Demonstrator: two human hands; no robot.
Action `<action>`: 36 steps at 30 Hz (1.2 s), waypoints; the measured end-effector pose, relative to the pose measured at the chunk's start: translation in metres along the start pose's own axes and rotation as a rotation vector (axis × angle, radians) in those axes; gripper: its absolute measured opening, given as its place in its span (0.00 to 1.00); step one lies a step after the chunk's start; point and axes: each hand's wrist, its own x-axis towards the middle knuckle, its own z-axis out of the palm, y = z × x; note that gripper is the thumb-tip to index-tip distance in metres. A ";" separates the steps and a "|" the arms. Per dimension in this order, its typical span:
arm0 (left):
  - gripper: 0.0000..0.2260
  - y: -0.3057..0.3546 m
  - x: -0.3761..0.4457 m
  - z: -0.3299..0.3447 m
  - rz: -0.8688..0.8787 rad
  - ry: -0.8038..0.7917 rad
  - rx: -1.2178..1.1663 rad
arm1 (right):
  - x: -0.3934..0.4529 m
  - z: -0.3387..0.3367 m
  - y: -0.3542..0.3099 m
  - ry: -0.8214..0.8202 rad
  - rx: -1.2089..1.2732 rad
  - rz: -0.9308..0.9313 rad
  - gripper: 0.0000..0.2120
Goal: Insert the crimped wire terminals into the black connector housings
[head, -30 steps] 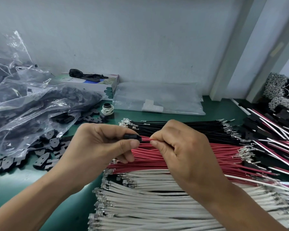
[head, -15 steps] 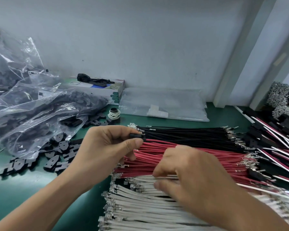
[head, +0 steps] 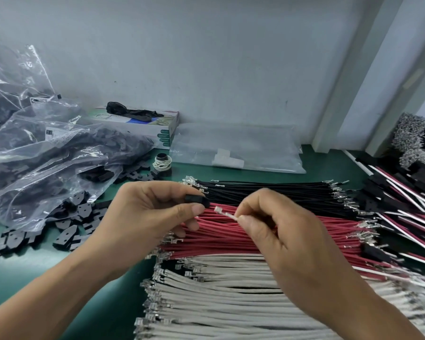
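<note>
My left hand [head: 155, 212] pinches a small black connector housing [head: 197, 200] between thumb and forefinger. A red wire runs out of the housing to the right. My right hand [head: 280, 231] pinches a white wire [head: 227, 214] near its crimped metal terminal, whose tip points left, a short gap from the housing. Below both hands lie three bundles of crimped wires: black wires [head: 268, 190] at the back, red wires [head: 219, 236] in the middle, white wires [head: 219, 290] in front.
Loose black housings [head: 69, 229] and plastic bags [head: 47, 153] of them lie at the left on the green table [head: 15, 273]. A box [head: 142, 123], a flat clear bag [head: 236, 148] and a small spool [head: 163, 163] sit behind. Finished harnesses [head: 402, 207] pile up at right.
My right hand let go of the red wire, dropped to the white bundle, and has come back up holding a white wire near the housing. My left hand kept holding the housing.
</note>
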 end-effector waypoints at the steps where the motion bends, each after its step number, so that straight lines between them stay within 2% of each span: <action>1: 0.12 0.001 0.000 0.001 0.002 -0.010 -0.014 | 0.000 0.000 0.000 0.047 0.005 -0.006 0.06; 9: 0.11 0.002 -0.003 0.006 0.040 -0.053 -0.052 | 0.002 0.007 -0.003 0.155 -0.233 -0.121 0.05; 14: 0.13 0.004 -0.003 0.006 0.048 -0.053 -0.048 | 0.003 0.006 0.002 0.129 -0.075 -0.091 0.05; 22: 0.11 0.005 -0.006 0.007 0.081 -0.102 0.019 | 0.006 0.007 -0.002 0.197 -0.319 -0.261 0.06; 27: 0.09 0.004 -0.010 0.012 0.092 -0.135 0.096 | 0.006 0.016 -0.004 0.205 -0.241 -0.238 0.05; 31: 0.10 0.005 -0.007 0.012 0.084 -0.061 0.021 | 0.006 0.013 -0.006 0.232 -0.161 -0.205 0.06; 36: 0.10 0.010 -0.009 0.012 0.089 -0.056 -0.015 | 0.009 0.005 -0.007 0.274 -0.231 -0.226 0.08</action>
